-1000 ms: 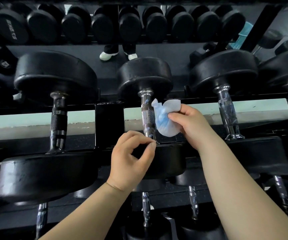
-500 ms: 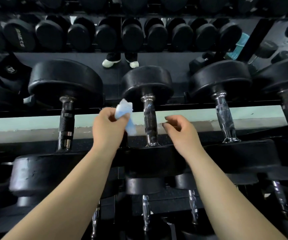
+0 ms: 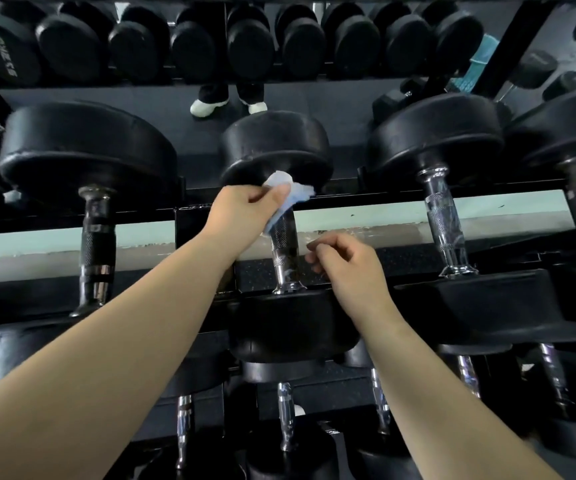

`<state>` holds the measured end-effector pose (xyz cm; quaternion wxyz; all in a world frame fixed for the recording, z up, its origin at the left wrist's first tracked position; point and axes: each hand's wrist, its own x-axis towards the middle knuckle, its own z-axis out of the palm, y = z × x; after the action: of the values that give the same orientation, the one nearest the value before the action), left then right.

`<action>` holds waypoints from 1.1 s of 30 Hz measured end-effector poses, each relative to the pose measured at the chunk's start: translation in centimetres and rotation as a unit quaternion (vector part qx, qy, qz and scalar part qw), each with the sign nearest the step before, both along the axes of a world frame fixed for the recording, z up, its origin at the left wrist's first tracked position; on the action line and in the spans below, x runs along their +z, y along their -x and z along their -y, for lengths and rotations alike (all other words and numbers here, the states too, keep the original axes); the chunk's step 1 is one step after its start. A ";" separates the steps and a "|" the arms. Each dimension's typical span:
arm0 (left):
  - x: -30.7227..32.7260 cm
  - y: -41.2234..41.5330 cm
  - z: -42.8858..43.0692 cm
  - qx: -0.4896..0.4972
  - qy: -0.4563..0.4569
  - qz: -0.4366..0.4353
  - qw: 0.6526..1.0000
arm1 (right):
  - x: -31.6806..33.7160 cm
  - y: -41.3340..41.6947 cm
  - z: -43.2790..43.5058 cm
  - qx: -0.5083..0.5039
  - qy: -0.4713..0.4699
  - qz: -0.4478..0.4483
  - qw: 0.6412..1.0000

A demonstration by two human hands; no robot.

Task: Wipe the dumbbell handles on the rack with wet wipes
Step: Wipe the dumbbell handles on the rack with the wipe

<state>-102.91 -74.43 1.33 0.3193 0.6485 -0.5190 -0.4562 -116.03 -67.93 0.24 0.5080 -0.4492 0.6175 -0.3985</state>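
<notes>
left hand [image 3: 245, 211] presses wet wipe [image 3: 288, 192] on dumbbell handle [image 3: 284, 244]

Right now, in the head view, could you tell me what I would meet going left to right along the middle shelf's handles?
Dark left handle → left hand holding the wet wipe on the middle handle → right hand → chrome handle.

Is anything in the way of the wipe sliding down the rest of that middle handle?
Nothing visible. The left hand presses the wet wipe on the top of the middle handle; below it is bare. The right hand hovers beside it.
</notes>
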 end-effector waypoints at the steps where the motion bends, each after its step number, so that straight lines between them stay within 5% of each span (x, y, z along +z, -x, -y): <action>1: 0.0 0.1 0.0 -0.002 0.002 0.002 1.000 | -0.1 0.0 0.0 0.000 -0.002 0.002 1.000; 7: -0.3 0.4 0.0 0.028 0.016 0.016 0.999 | 0.1 -0.1 0.0 0.009 -0.006 -0.003 1.000; 11: -1.0 -1.0 -1.2 0.050 -0.071 -0.090 0.992 | 0.6 0.0 0.0 0.008 -0.010 -0.026 1.000; 17: -1.8 -1.6 -2.8 0.013 -0.122 -0.064 0.990 | 0.8 -0.1 -0.1 0.006 -0.009 -0.038 0.999; 27: -1.1 0.1 -2.4 -0.012 0.116 0.172 0.978 | 0.8 -0.1 -0.3 -0.004 -0.022 -0.036 0.999; 33: -0.6 -0.8 -3.7 -0.278 0.205 0.221 0.912 | 0.8 -0.2 -0.2 -0.014 -0.010 -0.032 0.999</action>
<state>-102.14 -70.72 0.74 0.1827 0.4829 -0.8176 -0.2548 -115.82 -67.70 1.00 0.4868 -0.4483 0.6434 -0.3847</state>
